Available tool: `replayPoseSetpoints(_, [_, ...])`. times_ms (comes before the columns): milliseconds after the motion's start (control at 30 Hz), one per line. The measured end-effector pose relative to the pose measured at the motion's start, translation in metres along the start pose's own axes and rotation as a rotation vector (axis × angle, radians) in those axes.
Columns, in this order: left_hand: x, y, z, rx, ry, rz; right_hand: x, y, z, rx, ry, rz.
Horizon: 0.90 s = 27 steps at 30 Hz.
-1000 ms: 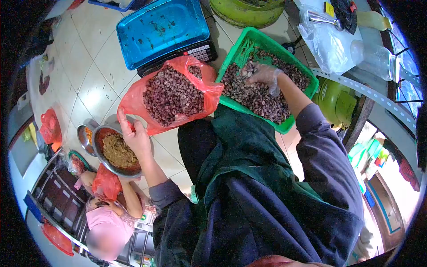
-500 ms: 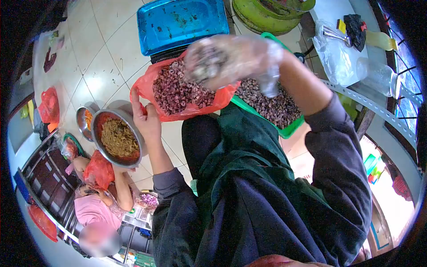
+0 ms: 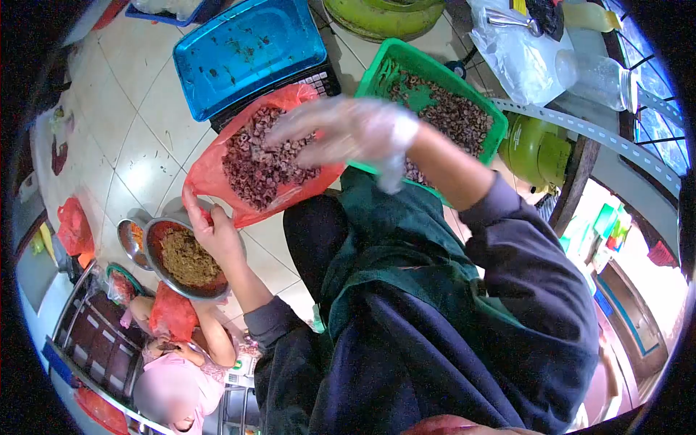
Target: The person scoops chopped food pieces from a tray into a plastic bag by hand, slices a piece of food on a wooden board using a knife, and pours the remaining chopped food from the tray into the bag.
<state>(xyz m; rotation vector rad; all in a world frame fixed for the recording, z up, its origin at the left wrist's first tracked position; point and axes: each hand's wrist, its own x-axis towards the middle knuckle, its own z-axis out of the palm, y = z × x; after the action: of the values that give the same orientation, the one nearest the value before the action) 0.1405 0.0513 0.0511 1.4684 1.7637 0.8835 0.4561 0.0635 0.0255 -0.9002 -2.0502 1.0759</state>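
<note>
My left hand (image 3: 220,238) pinches the near left edge of a red plastic bag (image 3: 206,170) and keeps it spread. Small purplish-brown chopped pieces (image 3: 254,177), perhaps sliced shallots, lie heaped inside. Over the bag's right side is my right hand (image 3: 355,134), in a clear plastic glove. Its fingers are stretched apart and somewhat blurred, with nothing visible between them. To the right, a green tray (image 3: 494,138) holds more of the same pieces (image 3: 457,116); part of its bottom shows. My right forearm crosses the tray's near part.
A blue tray (image 3: 250,61) sits on a dark scale (image 3: 322,81) beyond the bag. At left are a metal bowl (image 3: 154,270) of brown paste and a smaller bowl (image 3: 125,243). Another person (image 3: 196,377) sits lower left. Green gas cylinders (image 3: 391,18) (image 3: 536,148) stand beyond and right.
My right hand has opened and let its handful of pieces fall into the bag. My left hand still grips the bag's edge. The view has shifted, showing more of the green tray.
</note>
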Motion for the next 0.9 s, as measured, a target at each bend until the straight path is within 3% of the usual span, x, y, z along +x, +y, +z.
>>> replayPoseSetpoints(33, [0.001, -0.004, -0.001, -0.046, -0.016, -0.052, -0.025, 0.013, -0.020, 0.104, 0.002, 0.084])
replayPoseSetpoints(100, [-0.002, 0.005, 0.000, -0.130, -0.020, -0.143, -0.056, 0.012, -0.045, 0.413, 0.131, 0.758])
replayPoseSetpoints(133, [-0.003, 0.008, 0.001, -0.172, -0.018, -0.189, -0.102, 0.063, -0.043, 0.263, -0.019, 0.904])
replayPoseSetpoints(167, [-0.003, 0.008, 0.001, -0.170, -0.017, -0.170, -0.134, 0.077, -0.035, -0.227, -0.139, 1.089])
replayPoseSetpoints(233, [-0.001, 0.008, 0.004, -0.170, -0.007, -0.126, -0.194, 0.101, -0.013, -0.353, -0.339, 1.422])
replayPoseSetpoints(300, [-0.004, 0.014, 0.002, -0.091, -0.011, -0.140, -0.192, 0.072, 0.006, -0.438, -0.419, 1.357])
replayPoseSetpoints(367, [-0.006, 0.014, 0.004, -0.058, -0.009, -0.140, -0.219, 0.108, 0.047, -0.215, -0.197, 1.557])
replayPoseSetpoints(500, [-0.004, 0.013, 0.008, -0.087, -0.007, -0.142, -0.150, 0.063, 0.038, -0.204, -0.317, 1.467])
replayPoseSetpoints(667, [-0.009, 0.022, 0.012, -0.071, -0.014, -0.156, -0.162, 0.112, 0.092, -0.243, -0.252, 1.343])
replayPoseSetpoints(900, [-0.006, 0.024, 0.005, -0.076, -0.045, -0.161, -0.169, 0.131, 0.076, -0.101, -0.311, 1.204])
